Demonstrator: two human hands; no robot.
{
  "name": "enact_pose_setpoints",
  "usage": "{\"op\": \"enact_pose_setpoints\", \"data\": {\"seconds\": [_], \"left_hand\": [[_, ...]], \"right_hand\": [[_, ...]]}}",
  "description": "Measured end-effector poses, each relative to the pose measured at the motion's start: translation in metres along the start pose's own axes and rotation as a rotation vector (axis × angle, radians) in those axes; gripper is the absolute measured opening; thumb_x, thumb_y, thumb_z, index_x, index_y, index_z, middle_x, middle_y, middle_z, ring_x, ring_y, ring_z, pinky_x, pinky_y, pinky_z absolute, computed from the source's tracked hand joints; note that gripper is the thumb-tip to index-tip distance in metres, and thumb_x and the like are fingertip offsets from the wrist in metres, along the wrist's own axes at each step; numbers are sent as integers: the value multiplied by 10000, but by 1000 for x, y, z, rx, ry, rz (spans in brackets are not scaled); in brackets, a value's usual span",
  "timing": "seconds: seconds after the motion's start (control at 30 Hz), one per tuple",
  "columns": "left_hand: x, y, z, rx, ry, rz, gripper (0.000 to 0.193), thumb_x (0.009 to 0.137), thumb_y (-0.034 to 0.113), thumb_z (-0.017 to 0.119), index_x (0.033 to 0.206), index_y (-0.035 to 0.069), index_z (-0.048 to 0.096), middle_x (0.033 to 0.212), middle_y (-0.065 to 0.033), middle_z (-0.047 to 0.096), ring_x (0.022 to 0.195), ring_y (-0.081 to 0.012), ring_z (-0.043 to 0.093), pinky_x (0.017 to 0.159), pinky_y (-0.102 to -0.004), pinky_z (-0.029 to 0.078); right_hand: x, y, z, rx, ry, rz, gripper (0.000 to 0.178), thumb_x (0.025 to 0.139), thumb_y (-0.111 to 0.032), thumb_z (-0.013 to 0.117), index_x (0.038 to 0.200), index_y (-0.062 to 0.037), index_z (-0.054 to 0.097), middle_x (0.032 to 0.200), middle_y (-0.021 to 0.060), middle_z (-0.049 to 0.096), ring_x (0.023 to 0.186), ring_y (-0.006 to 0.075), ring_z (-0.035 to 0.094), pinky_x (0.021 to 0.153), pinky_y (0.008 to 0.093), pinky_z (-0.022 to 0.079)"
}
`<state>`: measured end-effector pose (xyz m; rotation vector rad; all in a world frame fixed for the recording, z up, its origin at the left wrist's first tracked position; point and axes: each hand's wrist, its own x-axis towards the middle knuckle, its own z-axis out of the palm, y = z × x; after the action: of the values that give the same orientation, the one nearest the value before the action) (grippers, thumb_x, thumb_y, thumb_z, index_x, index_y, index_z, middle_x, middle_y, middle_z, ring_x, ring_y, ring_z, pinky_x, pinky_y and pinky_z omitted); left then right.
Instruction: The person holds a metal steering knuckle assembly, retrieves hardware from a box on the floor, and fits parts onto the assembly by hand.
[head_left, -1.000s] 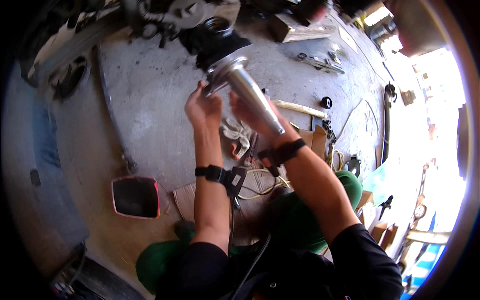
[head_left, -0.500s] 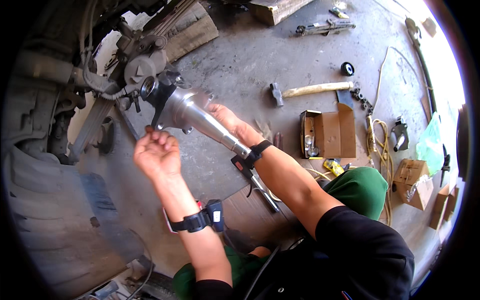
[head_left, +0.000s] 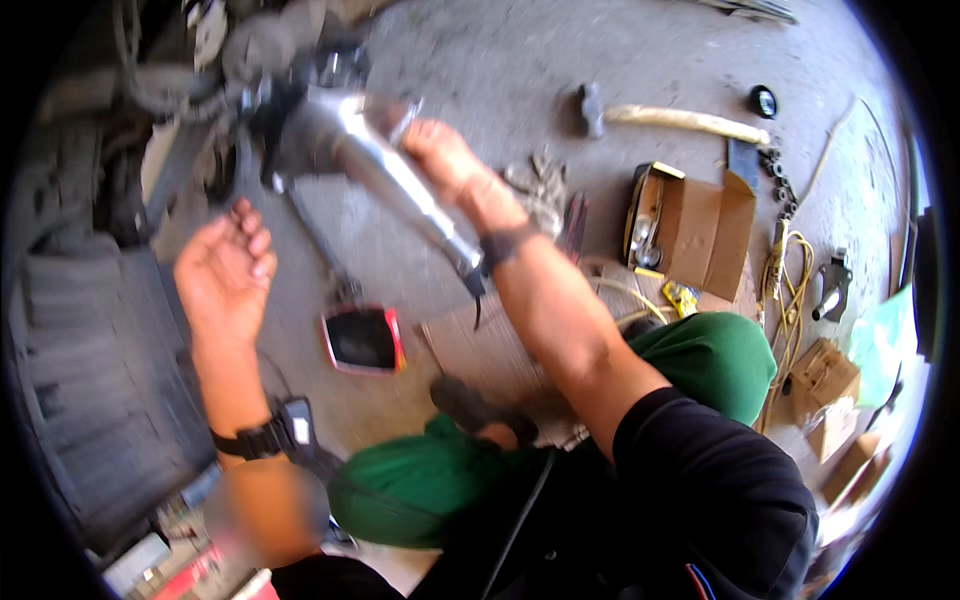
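Observation:
A shiny metal wheel spindle (head_left: 385, 175), smeared by motion, slants with its dark flanged end toward the vehicle's underside and its narrow tip toward me. My right hand (head_left: 450, 165) grips the edge of its flange from the right; part of the fingers is hidden behind the metal. To the left, apart from the spindle, my left hand (head_left: 225, 275) is raised with palm up, fingers loosely bent and nothing in them. Between my forearms a dark tray with a red rim (head_left: 362, 340) lies on the floor, beside a long thin metal tool (head_left: 318, 238).
Suspension parts (head_left: 190, 85) and a dark ribbed panel (head_left: 90, 370) flank me on the left. On the floor to the right lie a sledgehammer (head_left: 680, 122), gloves (head_left: 540, 190), an open cardboard box (head_left: 705, 235), a yellow rope (head_left: 790, 300) and a black ring (head_left: 763, 101).
My left hand has dropped away from the spindle's flange, down and to the left. My right hand still holds the spindle. The view has shifted, bringing the red-rimmed tray into the open.

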<state>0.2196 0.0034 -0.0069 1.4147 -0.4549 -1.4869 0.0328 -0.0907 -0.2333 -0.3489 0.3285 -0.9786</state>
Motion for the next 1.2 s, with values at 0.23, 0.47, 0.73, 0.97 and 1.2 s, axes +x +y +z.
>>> {"op": "enact_pose_setpoints", "data": {"seconds": [0.23,0.47,0.73,0.97,1.2], "left_hand": [[-35,-36,-67,49,64,-249,424,964,269,505,1246,-48,494,1041,-83,530,848,-173,507,642,-261,428],[-87,-90,-109,76,40,-471,553,977,382,459,1293,-70,478,1123,-96,562,914,-191,541,742,-288,441],[-61,-60,-115,72,-30,-311,526,999,300,470,1321,-113,430,1125,-122,552,943,-185,527,758,-270,448],[-28,-45,-100,186,-91,-305,513,1009,314,481,1344,-73,446,1124,-94,587,933,-156,557,742,-248,472],[-22,-61,-109,133,-95,-311,501,986,357,502,1292,-39,508,1106,-66,602,907,-147,571,721,-246,461]], "right_hand": [[1,52,-41,-53,-506,218,337,923,-360,632,1074,-61,659,944,48,698,789,147,668,646,232,532],[-112,135,13,-1024,-1187,1552,497,853,-328,636,1155,64,602,1092,197,646,893,273,680,787,412,588],[-211,130,-7,-506,-1072,1989,561,825,-215,614,1237,148,504,1211,285,610,1042,341,673,891,459,559],[-242,140,-2,-309,-581,1973,595,814,-254,610,1234,158,520,1228,356,563,1070,410,638,906,490,552],[-267,121,9,-293,-98,1797,278,765,-324,562,708,-61,493,740,270,600,621,368,630,658,460,557]]}}
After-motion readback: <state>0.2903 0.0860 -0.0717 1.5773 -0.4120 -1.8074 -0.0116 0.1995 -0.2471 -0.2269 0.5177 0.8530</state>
